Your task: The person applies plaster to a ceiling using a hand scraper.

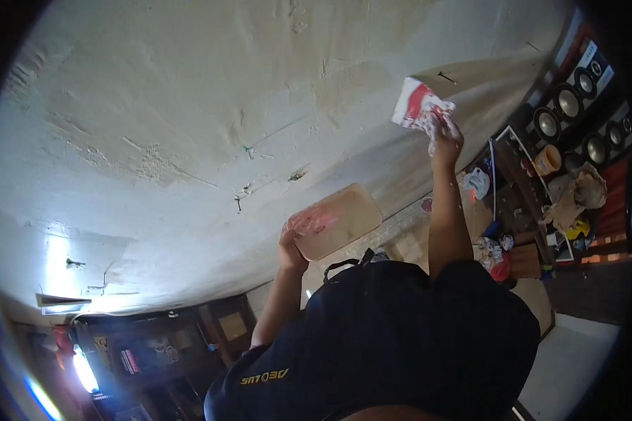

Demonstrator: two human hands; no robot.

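Note:
My right hand [444,137], smeared with white paste, grips a red and white putty scraper [416,103] against or close to the wall [260,84]. White paste coats part of the scraper and my fingers. Lower and to the left, my left hand [292,247] clasps the short end of a shallow, see-through plastic tray [354,221]. Pinkish-red smears mark the tray's end near my fingers. The wall is pale and patchy, with rough patches and cracks.
Nails stick out of the wall, one nail [447,78] just past the scraper. Speakers [567,102], an orange tub [546,161] and crumpled brown paper [584,191] crowd the right side. A dark shelf unit [154,351] and a lit lamp [85,368] stand lower left.

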